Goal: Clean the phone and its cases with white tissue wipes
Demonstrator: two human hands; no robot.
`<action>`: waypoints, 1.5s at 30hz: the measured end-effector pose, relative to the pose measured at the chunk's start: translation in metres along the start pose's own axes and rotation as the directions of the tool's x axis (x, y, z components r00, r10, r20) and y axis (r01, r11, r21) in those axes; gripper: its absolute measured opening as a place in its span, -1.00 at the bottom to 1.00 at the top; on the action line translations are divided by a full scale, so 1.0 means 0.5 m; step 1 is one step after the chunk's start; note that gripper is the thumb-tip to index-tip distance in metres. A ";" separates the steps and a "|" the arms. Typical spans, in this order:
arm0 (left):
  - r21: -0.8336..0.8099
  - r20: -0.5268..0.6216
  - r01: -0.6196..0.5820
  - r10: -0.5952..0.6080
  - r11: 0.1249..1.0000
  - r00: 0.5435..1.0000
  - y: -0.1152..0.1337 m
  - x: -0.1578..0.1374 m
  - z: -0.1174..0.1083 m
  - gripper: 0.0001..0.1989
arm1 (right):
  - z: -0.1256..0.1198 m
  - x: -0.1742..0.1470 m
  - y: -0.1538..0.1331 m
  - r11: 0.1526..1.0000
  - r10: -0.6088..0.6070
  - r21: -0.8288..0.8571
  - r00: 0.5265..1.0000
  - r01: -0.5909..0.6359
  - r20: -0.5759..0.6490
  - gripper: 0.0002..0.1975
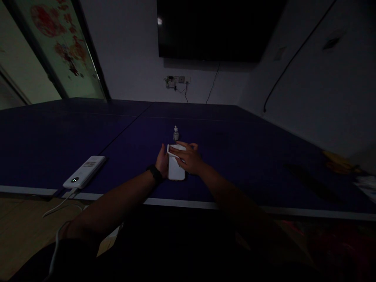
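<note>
A phone (176,172) with a pale, bright face lies near the front of the dark blue table, its long side pointing away from me. My left hand (162,161) grips its left edge, thumb pointing up; the other fingers are mostly hidden. Across the phone's upper part, my right hand (190,159) presses a folded white cloth (180,147) with its fingers stretched over it. The dim light hides whether this is cloth or tissue. Just beyond stands a small clear dropper bottle (176,134) with a white top, upright and touched by neither hand.
A white power bank (85,171) with a cable lies on the left of the table (129,137). At the far right are a dark flat object (311,182) and a yellowish item (337,162). A television (217,31) hangs on the wall behind.
</note>
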State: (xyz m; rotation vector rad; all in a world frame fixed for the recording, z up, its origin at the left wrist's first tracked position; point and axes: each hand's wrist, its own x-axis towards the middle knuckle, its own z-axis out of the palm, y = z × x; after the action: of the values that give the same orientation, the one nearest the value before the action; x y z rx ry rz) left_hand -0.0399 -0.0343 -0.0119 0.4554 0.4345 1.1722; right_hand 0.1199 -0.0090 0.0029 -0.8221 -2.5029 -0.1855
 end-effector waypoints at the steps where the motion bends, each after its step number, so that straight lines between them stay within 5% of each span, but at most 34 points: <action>1: 0.002 0.002 0.011 -0.011 1.000 1.000 0.000 -0.001 0.002 -0.23 | 0.000 0.000 -0.001 1.000 -0.009 0.003 1.000 0.009 0.004 -0.52; 8: 0.002 0.026 -0.007 0.007 1.000 1.000 0.001 -0.002 0.003 -0.28 | -0.003 -0.002 0.004 0.997 0.072 -0.003 0.996 -0.072 -0.049 -0.52; 28: 0.022 0.020 0.001 -0.001 1.000 1.000 0.000 0.003 -0.012 -0.25 | -0.008 -0.004 -0.006 0.999 -0.020 -0.024 0.999 0.021 0.038 -0.49; 45: 0.004 0.061 -0.027 0.026 1.000 0.998 0.000 0.009 -0.018 -0.31 | -0.020 -0.006 0.005 0.998 0.065 -0.025 0.998 -0.065 -0.008 -0.50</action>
State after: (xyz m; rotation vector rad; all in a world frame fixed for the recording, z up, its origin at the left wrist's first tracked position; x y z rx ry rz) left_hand -0.0436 -0.0291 -0.0198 0.5015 0.3794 1.1798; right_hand 0.1278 -0.0112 0.0097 -0.9098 -2.4679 -0.1983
